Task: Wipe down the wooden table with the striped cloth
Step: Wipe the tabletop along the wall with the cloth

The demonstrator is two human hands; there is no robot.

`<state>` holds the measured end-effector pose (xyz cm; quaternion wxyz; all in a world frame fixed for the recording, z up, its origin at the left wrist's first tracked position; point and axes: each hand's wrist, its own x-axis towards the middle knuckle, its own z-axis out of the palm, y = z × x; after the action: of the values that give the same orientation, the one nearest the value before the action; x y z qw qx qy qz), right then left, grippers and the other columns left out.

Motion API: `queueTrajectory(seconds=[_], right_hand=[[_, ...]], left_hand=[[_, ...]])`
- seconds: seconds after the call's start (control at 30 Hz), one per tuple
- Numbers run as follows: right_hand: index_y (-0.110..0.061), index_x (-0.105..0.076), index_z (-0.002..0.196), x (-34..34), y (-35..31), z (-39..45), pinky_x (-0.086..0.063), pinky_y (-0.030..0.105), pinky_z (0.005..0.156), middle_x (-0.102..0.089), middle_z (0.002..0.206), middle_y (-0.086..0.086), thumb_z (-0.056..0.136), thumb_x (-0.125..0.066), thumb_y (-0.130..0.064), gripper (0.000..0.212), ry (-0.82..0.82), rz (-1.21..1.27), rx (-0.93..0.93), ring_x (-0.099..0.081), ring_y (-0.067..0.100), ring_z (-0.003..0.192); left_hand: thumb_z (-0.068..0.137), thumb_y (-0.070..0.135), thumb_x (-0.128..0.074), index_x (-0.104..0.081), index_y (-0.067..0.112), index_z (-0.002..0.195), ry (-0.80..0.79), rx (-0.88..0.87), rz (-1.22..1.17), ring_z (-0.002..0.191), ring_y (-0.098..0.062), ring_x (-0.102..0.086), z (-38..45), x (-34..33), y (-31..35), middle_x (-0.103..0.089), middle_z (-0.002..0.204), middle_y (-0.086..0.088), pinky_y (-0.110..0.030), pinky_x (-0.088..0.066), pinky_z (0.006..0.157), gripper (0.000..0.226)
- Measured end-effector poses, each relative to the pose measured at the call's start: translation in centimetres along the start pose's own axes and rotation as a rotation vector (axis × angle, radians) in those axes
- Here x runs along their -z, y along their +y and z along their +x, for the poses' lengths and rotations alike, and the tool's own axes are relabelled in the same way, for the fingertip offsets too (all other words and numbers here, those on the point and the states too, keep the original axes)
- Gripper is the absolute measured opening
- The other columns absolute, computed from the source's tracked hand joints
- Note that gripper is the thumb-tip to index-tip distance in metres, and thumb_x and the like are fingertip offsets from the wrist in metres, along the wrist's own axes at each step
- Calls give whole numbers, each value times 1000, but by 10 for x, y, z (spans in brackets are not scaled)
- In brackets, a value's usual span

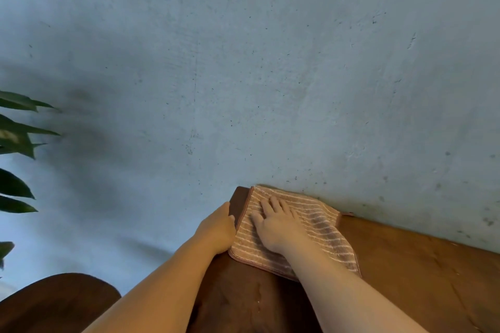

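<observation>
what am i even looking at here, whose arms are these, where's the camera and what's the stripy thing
There is no machine here: these are a person's two bare arms, filmed by a single wide-angle camera worn on their head, looking forward and down. That is why the arms enter from the bottom of the picture and the lines look bent.

The brown surface is a wooden table standing against a grey-blue wall. The stripy thing is a striped cloth, pinkish-brown with pale lines, lying flat at the table's far left corner.

The right hand rests flat on the cloth with fingers straight, pressing it to the wood as for wiping. The left hand is at the table's left edge beside the cloth; it seems to grip that edge.

Dark green plant leaves show at far left, and a rounded wooden shape, perhaps a seat, at lower left.
</observation>
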<state>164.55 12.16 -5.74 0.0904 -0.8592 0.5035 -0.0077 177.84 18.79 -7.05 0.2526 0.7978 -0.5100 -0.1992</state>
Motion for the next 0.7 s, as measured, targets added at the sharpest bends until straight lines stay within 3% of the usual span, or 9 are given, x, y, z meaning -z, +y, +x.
queueTrajectory(seconds=[0.23, 0.4, 0.53, 0.7], right_hand=[[-22, -2, 159, -6, -18, 17, 4, 43, 122, 8, 166, 0, 102, -11, -55, 67, -15, -6, 43, 7, 24, 152], [-24, -2, 159, -4, 2, 4, 4, 42, 123, 7, 166, -3, 103, -8, -53, 63, 7, -15, 57, 7, 21, 152], [-27, -2, 158, -4, 57, -17, 3, 43, 123, 6, 166, -6, 99, -2, -57, 66, 18, -36, -7, 6, 19, 152], [-26, -4, 159, 11, 187, -65, -2, 40, 123, 4, 166, -4, 64, 33, -76, 113, 13, -146, -237, 3, 17, 152]], left_hand=[[103, 21, -34, -31, 21, 149, -15, 9, -208, 128, -25, -45, 1, 8, -9, -42, 148, -9, -30, -37, 100, 46], [106, 28, -25, -14, 21, 154, -44, 18, -5, 140, -27, -34, -3, 2, -7, -29, 156, -10, -36, -29, 113, 50], [105, 35, -21, -11, 23, 154, -18, 49, 101, 142, -26, -32, -7, -1, -8, -26, 158, -8, -37, -27, 115, 52], [105, 38, -25, -17, 19, 154, -83, 54, -1, 142, -27, -31, -12, 8, -10, -27, 157, -8, -38, -25, 116, 53]])
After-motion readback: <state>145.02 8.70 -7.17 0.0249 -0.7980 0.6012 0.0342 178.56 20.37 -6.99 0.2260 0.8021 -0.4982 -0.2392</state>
